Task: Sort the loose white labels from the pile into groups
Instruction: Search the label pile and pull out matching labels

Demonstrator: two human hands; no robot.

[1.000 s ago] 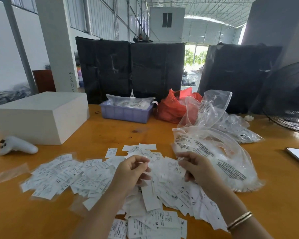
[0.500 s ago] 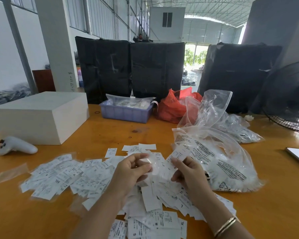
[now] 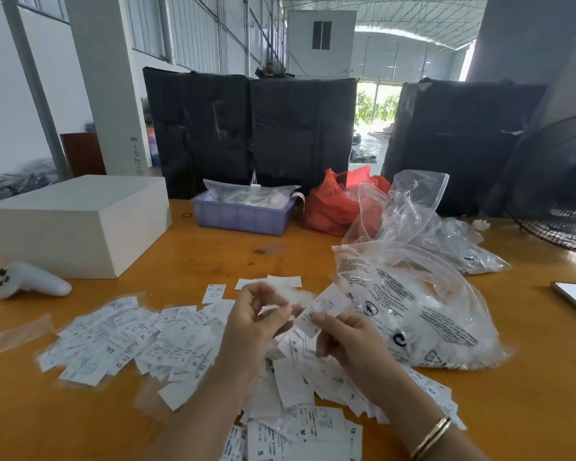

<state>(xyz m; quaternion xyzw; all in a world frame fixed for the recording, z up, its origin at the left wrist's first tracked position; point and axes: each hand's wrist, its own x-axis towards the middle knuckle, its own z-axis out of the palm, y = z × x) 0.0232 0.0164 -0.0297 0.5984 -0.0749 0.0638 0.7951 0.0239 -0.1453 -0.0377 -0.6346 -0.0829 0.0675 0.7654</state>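
Now the right hand (image 3: 343, 341) pinches a small white printed label (image 3: 325, 309), its long axis slanting up-right beyond the fingertips; the left hand (image 3: 256, 322) pinches another white scrap (image 3: 269, 309) just beside it.

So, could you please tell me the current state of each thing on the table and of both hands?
Left hand: raised over the pile, fingers curled on white label material.
Right hand: pinching one label.
Pile of labels: loose, spread flat.
Large clear bag: lying down, holding white material.
Purple tray: filled with bagged items.
Red bag: open.
White box: closed.
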